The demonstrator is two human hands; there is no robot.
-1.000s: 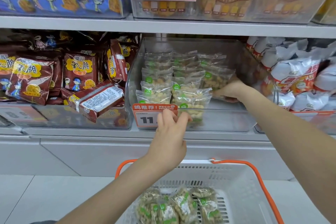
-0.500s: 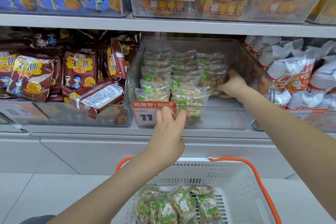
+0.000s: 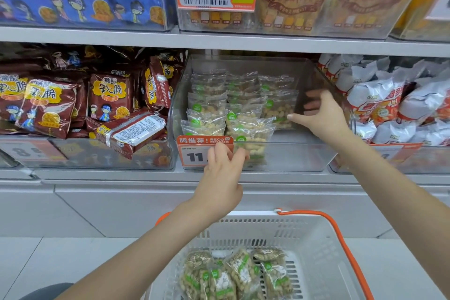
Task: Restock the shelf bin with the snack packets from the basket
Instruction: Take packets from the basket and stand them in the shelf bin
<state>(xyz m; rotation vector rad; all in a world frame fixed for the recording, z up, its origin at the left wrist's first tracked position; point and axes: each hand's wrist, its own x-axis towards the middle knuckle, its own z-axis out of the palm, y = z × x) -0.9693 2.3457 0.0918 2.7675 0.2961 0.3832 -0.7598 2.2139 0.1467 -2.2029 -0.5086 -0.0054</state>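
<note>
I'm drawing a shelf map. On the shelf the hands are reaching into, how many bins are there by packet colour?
Bin of dark red packets: 1
Bin of clear, green-labelled packets: 1
Bin of white and red packets: 1
Total: 3 bins in plain view

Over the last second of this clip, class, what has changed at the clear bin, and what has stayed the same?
The right hand has let go of the right-hand row of snack packets it was pressing and has drawn back to the right, its fingers now spread open inside the clear bin. The left hand stays at the bin's front wall, by the front packet. The packets in the basket have not moved.
</note>
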